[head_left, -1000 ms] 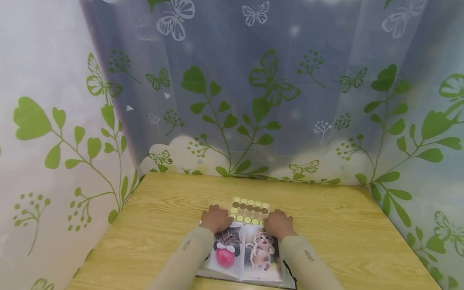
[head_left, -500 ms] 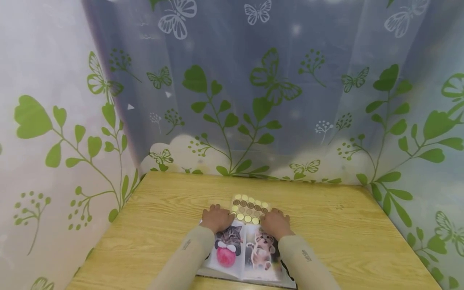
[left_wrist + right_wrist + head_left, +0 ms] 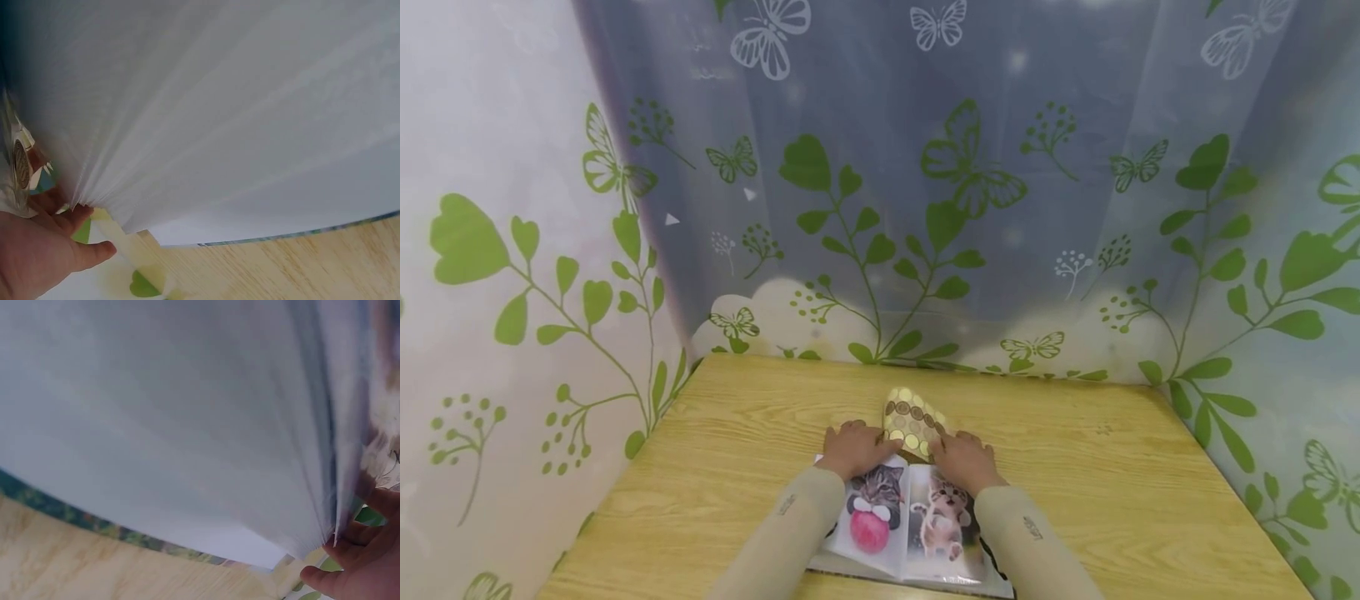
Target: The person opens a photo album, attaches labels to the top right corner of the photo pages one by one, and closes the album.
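A clear sheet with rows of yellow and brown coin-like discs (image 3: 914, 421) bows upward just beyond the open photo album (image 3: 904, 568). The album shows a tabby cat with a pink ball on one page and a standing kitten on the other. My left hand (image 3: 859, 448) grips the sheet's near left side, above the album's top edge. On the opposite side, my right hand (image 3: 964, 460) holds it too. In the left wrist view, a coin-like disc (image 3: 22, 164) shows beside the fingers. Fanned page edges (image 3: 312, 531) lie against the fingers in the right wrist view. Both fingertips are partly hidden.
The album lies near the front of a wooden table (image 3: 1112, 483). Curtains (image 3: 887, 167) printed with leaves and butterflies close off the back and both sides.
Both hands have come closer together and inward. The sheet between them, flat earlier, now bows up and looks narrower. The album has stayed in place.
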Demonstrator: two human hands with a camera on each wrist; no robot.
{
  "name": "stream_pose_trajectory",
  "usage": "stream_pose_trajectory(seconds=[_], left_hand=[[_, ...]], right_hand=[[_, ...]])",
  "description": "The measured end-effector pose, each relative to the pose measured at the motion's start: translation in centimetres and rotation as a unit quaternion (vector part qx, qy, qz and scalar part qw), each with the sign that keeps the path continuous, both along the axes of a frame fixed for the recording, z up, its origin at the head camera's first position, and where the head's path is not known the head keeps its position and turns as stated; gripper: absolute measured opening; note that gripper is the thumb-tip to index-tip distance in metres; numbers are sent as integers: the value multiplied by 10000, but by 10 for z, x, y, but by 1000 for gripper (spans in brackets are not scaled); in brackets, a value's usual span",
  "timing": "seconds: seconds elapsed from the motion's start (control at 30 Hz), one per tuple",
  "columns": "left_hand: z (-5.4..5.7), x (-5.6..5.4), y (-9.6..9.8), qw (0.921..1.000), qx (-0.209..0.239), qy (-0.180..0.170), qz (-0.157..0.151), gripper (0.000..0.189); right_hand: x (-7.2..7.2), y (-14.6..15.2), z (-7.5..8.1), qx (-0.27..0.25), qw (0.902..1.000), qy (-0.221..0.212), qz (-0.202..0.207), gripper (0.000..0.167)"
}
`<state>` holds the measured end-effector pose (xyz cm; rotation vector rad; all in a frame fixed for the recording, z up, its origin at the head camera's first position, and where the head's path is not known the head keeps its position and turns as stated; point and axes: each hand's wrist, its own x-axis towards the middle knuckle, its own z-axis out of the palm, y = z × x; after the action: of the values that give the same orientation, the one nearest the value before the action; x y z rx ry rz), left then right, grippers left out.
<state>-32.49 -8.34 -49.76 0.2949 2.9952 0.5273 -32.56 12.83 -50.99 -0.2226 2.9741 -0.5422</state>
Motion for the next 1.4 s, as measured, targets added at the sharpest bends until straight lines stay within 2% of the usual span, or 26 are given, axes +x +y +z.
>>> stream_pose_trajectory(seconds=[0.17, 0.4, 0.53, 0.73, 0.87, 0.97, 1.2, 1.4], left_hand=[[0, -3, 0, 9994, 156, 266, -145, 60], [4, -1, -1, 9990, 356, 200, -169, 60], [3, -1, -2, 9980, 542, 201, -237, 60], [1, -5, -3, 9971, 646, 74, -394, 64], [1, -5, -3, 9967, 655, 25, -488, 64], [2, -5, -3, 9962, 675, 45, -541, 64], [6, -5, -3, 9956, 655, 215, -633, 62], [11, -2, -5, 9961, 605, 299, -568, 58]], right_hand=[[0, -1, 0, -87, 9999, -22, 49, 53], [-1, -5, 2, -114, 9997, -21, 207, 51], [0, -9, 4, -299, 9988, 52, 375, 51], [1, -17, 8, -547, 9970, 90, 536, 63], [1, -20, 9, -569, 9968, 183, 524, 66], [1, -22, 9, -676, 9958, 310, 542, 62], [0, -23, 14, -1418, 9869, 644, 417, 39], [1, -18, 17, -1753, 9828, 569, 100, 45]])
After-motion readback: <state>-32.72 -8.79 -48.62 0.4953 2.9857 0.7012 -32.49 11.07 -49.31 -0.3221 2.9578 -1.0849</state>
